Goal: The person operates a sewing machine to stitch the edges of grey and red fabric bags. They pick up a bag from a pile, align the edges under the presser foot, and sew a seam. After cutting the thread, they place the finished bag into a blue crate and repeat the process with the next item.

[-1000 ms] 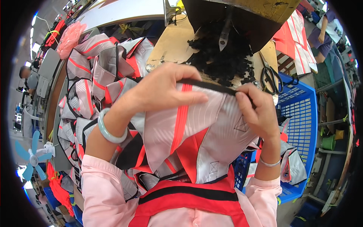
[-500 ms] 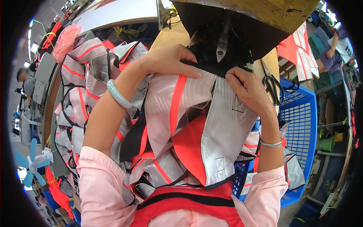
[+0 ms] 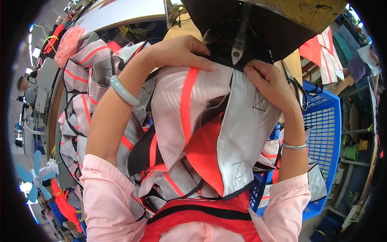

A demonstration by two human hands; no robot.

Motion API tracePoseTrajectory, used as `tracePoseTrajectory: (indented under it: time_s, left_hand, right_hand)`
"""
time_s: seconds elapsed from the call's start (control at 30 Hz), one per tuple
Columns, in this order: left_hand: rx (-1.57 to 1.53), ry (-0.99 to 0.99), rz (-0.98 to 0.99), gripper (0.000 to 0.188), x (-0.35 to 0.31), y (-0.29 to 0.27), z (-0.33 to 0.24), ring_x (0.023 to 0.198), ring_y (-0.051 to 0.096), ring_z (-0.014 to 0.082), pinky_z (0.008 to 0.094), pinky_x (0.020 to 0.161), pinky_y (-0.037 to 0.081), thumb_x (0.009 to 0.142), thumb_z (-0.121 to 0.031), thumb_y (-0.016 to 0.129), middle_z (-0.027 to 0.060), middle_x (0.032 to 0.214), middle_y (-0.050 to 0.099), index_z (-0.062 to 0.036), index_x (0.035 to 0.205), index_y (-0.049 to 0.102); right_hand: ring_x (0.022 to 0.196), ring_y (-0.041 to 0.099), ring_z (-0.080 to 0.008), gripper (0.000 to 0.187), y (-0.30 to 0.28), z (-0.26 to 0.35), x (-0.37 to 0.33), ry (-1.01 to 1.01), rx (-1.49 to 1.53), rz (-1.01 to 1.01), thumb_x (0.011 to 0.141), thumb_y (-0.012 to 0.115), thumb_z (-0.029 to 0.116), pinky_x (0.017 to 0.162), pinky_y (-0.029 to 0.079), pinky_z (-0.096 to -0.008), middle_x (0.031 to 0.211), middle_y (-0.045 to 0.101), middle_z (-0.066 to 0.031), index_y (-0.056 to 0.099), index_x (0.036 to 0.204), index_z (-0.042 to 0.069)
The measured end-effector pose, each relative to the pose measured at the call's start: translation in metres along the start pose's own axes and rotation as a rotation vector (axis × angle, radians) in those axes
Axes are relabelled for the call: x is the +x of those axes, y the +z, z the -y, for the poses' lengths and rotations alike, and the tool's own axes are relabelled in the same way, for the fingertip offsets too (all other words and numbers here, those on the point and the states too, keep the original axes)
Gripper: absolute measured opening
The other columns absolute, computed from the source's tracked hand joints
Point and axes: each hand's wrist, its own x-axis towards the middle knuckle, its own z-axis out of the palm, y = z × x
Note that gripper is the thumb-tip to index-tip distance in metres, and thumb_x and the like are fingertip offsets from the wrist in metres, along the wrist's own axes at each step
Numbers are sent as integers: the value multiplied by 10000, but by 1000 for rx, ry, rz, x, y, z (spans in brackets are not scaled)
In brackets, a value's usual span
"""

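Note:
A silver-grey fabric piece [image 3: 173, 109] with an orange stripe and black edging hangs down in front of me. My left hand [image 3: 187, 54] grips its top edge near the left, thumb on top and the other fingers partly hidden behind. At the top right, my right hand [image 3: 271, 84] pinches the edge of a grey panel [image 3: 242, 133] with stitched crossed squares, its fingers curled in. Orange-red cloth [image 3: 205, 155] shows between the two halves. Just beyond the hands, a metal bar [image 3: 238, 48] with a pointed, holed end comes down from a dark machine [image 3: 282, 32] onto the black edging.
Similar grey and orange pieces [image 3: 84, 76] are heaped at the left. A blue plastic basket [image 3: 322, 117] stands at the right with more inside. Black-handled scissors [image 3: 298, 90] lie beside my right hand. A small blue fan [image 3: 37, 177] is at far left; a person's arm [image 3: 344, 84] shows at far right.
Both hands and the top of the fabric have shifted slightly away from me, toward the machine. My right hand has also moved a little right. Both keep their grip.

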Motion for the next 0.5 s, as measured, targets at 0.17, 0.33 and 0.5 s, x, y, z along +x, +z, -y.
tracePoseTrajectory:
  time_s: [0.17, 0.33, 0.5]
  left_hand:
    - [-22, -58, -44, 678, -1, -1, 2, 1009, 630, 181, 264, 917, 451, 728, -349, 770, 139, 1124, 666, 71, 1229, 591]
    - [-108, 13, -5, 511, 9, -6, 14, 885, 602, 111, 252, 834, 468, 776, -290, 749, 62, 971, 673, 66, 1124, 634]
    - [-127, 62, 12, 321, -17, -11, 38, 763, 540, 51, 234, 717, 460, 843, -275, 716, -15, 800, 622, 19, 958, 661]
  right_hand:
    - [642, 574, -282, 263, 1, 4, 3, -30, -10, -34, 902, 557, 225, 636, 453, -362, 732, 613, -186, 638, 940, -22]
    - [705, 606, -329, 254, -3, 6, 4, -7, -54, -67, 905, 549, 219, 663, 465, -384, 773, 621, -202, 631, 943, -18]
    - [632, 535, -233, 209, -28, 7, -40, -92, -40, -131, 907, 539, 179, 613, 431, -339, 693, 556, -143, 584, 884, -24]
